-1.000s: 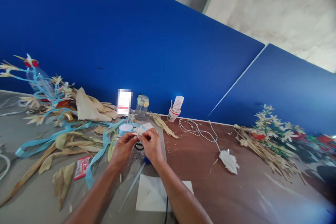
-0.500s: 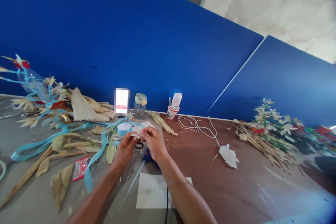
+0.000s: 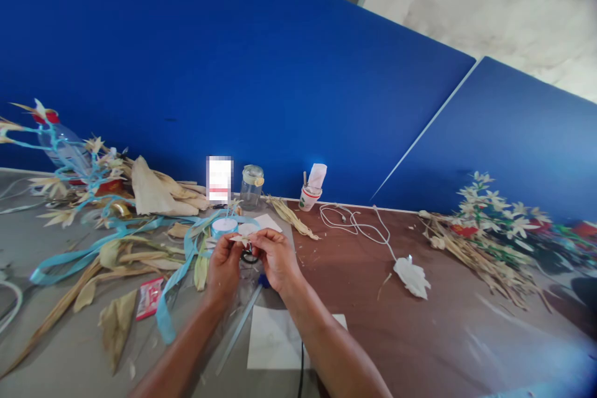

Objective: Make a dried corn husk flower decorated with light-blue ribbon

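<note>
My left hand and my right hand meet above the table, fingertips close together. Between them they pinch a small pale piece of dried husk, pointed like a petal; the fingers cover part of it. Just behind my left fingertips lies a roll of light blue ribbon. A black ring shows below the fingers. Mostly hidden by my right wrist is a blue tool, with a long translucent stick reaching toward me. Under my right forearm lies a white sheet.
Dried husks, loose blue ribbon and a red packet spread across the left. A glass jar and a cup stand by the blue partition. To the right are a white cable, crumpled tissue and white flowers.
The view has shifted slightly, so the table things appear a little further right. Both hands keep their pinch on the husk piece, which has turned slightly between the fingers.
</note>
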Demonstrator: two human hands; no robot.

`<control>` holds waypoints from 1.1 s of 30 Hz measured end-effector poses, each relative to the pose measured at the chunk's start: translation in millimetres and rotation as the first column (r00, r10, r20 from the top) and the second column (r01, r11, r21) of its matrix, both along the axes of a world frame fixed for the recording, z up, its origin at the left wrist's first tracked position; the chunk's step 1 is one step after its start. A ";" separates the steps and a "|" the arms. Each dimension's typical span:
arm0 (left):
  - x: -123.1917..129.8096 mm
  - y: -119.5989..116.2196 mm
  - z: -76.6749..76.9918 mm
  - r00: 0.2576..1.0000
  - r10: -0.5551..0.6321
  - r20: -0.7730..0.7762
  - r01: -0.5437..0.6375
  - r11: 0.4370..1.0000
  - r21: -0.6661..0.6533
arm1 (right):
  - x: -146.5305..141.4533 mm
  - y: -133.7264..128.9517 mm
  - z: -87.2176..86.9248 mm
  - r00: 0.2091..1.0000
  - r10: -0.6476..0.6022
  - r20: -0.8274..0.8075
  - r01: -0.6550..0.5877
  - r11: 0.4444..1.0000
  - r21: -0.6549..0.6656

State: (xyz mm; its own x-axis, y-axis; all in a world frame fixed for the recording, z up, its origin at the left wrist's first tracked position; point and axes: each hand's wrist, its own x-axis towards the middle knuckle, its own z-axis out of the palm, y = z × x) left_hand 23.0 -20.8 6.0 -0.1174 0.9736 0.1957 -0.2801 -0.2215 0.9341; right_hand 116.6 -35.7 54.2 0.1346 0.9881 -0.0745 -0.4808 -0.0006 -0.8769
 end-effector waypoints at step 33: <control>-1.3 0.8 -2.7 0.985 0.093 -0.145 -0.091 0.996 0.022 | -8.6 0.4 -1.5 0.993 -0.075 -0.095 0.074 0.997 -0.009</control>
